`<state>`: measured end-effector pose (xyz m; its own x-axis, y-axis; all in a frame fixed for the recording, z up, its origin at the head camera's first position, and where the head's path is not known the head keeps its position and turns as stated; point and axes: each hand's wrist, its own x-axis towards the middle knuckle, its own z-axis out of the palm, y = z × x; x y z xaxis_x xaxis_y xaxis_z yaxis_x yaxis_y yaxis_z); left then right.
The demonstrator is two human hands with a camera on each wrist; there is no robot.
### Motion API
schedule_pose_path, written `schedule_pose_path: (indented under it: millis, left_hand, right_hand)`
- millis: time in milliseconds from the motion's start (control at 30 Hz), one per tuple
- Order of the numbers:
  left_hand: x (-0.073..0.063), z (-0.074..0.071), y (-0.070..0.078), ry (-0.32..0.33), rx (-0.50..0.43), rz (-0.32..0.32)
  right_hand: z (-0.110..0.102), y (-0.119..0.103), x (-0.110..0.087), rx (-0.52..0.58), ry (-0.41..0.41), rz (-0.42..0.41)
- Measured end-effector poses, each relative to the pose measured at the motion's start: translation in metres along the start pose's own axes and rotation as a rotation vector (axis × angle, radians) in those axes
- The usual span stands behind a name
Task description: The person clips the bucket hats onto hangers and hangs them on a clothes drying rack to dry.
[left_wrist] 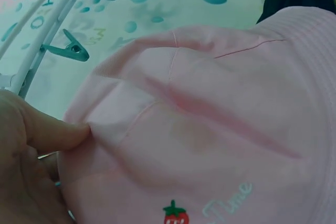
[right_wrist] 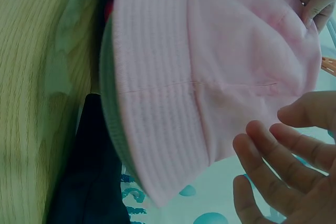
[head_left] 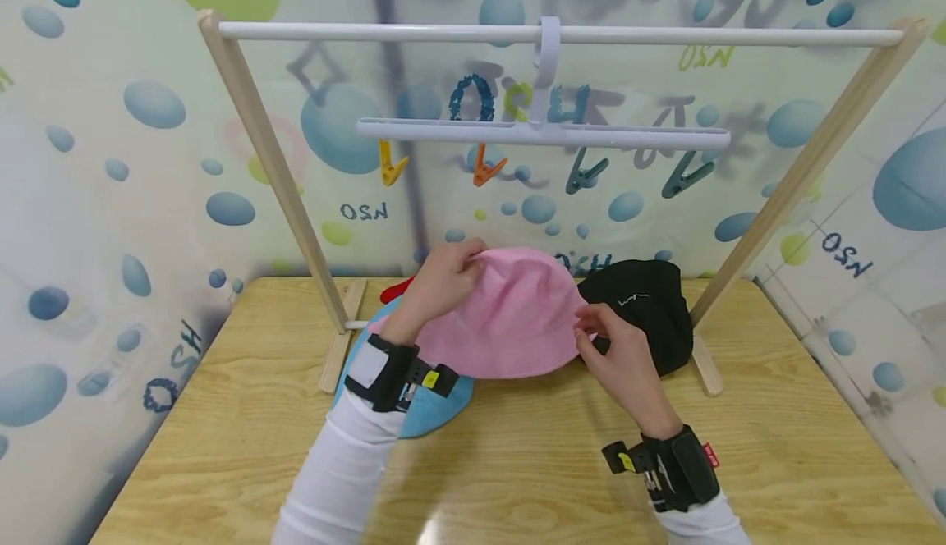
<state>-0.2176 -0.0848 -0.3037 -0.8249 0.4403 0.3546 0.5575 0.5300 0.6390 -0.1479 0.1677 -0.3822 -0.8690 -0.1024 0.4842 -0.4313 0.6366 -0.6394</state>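
A pink bucket hat [head_left: 517, 315] is held up above the table, its crown creased. My left hand [head_left: 447, 278] pinches the crown near its top with thumb and fingers. In the left wrist view the hat [left_wrist: 210, 103] shows a strawberry [left_wrist: 175, 214] and part of a word. My right hand [head_left: 617, 348] is by the hat's right side with fingers loosely bent; in the right wrist view this hand [right_wrist: 294, 161] stands a little apart from the cloth. Green shows inside the brim [right_wrist: 109, 87]. A light blue hat [head_left: 439, 405] and a black cap [head_left: 643, 315] lie on either side.
A wooden rack with a white bar [head_left: 384, 32] stands on the table [head_left: 532, 463]. From the bar hangs a white hanger [head_left: 628, 136] with a yellow clip [head_left: 389, 166], an orange clip [head_left: 485, 169] and two green clips [head_left: 584, 174]. Something red [head_left: 395, 289] peeks out behind my left hand.
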Motion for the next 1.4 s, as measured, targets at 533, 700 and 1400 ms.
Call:
schedule_pose_path:
  millis: [533,700,1400]
  left_hand:
    - [-0.002,-0.017,0.0,0.104,0.013,-0.009]
    - [-0.003,-0.022,-0.003,0.158,0.009,-0.028]
    - [-0.013,-0.051,-0.021,0.319,0.051,-0.182]
  right_hand:
    - [0.006,0.001,0.002,0.018,-0.011,-0.016]
    - [0.007,0.002,0.002,0.026,-0.023,-0.027]
    - [0.011,0.001,0.005,0.074,-0.082,0.02]
